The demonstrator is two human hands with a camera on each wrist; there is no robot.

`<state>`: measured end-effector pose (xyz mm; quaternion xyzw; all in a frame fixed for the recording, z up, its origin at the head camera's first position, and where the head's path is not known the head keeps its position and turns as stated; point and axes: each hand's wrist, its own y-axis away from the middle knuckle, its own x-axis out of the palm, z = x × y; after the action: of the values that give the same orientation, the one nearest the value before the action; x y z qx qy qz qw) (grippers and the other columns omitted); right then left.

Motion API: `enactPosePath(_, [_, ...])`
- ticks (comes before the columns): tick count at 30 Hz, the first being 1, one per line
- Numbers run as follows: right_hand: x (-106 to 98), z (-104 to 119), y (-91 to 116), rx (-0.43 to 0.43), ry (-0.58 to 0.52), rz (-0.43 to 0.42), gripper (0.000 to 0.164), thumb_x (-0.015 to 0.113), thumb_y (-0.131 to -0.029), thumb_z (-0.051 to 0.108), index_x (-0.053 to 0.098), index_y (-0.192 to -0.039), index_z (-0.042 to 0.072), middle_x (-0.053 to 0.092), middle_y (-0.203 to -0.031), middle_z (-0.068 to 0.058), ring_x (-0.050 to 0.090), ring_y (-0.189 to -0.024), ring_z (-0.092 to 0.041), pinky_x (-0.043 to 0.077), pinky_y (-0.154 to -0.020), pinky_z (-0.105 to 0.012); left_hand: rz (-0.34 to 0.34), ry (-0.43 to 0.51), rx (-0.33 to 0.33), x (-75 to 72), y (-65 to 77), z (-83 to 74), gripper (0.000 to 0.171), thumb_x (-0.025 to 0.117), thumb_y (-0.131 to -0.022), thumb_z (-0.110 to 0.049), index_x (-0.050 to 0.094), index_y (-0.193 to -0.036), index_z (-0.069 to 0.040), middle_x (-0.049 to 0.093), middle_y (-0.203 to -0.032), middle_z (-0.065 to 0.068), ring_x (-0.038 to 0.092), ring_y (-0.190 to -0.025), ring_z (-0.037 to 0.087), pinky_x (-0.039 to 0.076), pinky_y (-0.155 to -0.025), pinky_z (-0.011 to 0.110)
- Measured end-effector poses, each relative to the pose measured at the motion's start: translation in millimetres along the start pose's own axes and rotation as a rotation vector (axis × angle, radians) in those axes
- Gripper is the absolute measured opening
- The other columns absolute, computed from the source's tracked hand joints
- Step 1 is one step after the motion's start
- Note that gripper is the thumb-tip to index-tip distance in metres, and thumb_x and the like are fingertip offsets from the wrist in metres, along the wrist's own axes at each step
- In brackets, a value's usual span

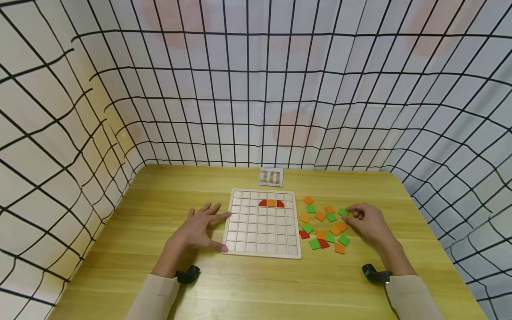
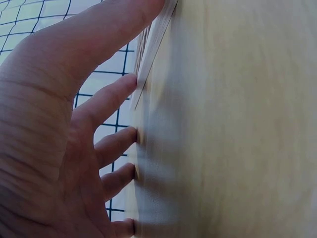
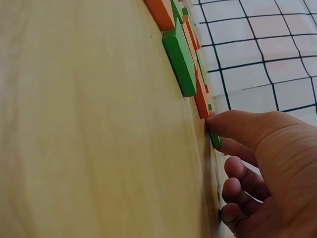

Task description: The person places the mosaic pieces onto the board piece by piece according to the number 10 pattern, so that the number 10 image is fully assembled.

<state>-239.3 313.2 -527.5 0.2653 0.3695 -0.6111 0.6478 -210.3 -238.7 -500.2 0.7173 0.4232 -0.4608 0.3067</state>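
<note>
My left hand [image 1: 196, 229] lies spread on the table at the left side of a pale wooden grid board [image 1: 260, 244]. Its thumb touches the board's near left corner, and the index fingertip meets the left edge; in the left wrist view the other fingertips [image 2: 130, 135] rest on the wood. Near the board's top sit two red quarter-round tiles [image 1: 262, 203] with an orange square tile [image 1: 271, 203] between them. To the right, my right hand [image 1: 370, 222] pinches a green square tile [image 1: 342, 212] between thumb and index finger, the remaining fingers curled in.
Loose orange, green and red tiles [image 1: 320, 235] are scattered between the board and my right hand, some overlapping. A small pattern card [image 1: 271, 177] lies behind the board. A white backdrop with a black grid [image 1: 256, 84] encloses the table's [image 1: 248, 284] back and sides.
</note>
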Motion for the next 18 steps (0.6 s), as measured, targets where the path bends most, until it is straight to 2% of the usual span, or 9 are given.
enactPosePath(11, [-1,5,-6,-0.021,-0.004,0.01,0.042,0.071,-0.098,0.039,0.07,-0.121,0.005,0.059,-0.092,-0.004,0.049,-0.083,-0.019,0.045,-0.073,-0.028,-0.003,0.006,0.004,-0.1,-1.4,-0.6,0.107,0.081,-0.062,-0.08,0.049,-0.154,-0.038,0.028,-0.17,0.012,0.018,-0.158,0.045,0.008,-0.114,0.083])
enactPosePath(18, [9,22,-11,-0.063,-0.045,0.023,0.041,0.072,-0.098,0.038,0.072,-0.122,0.005,0.059,-0.093,-0.004,0.049,-0.082,-0.02,0.045,-0.072,-0.03,-0.003,0.005,0.006,-1.2,0.7,-2.3,0.106,0.083,-0.062,-0.078,0.05,-0.153,-0.036,0.028,-0.17,0.013,0.019,-0.157,0.046,0.008,-0.114,0.083])
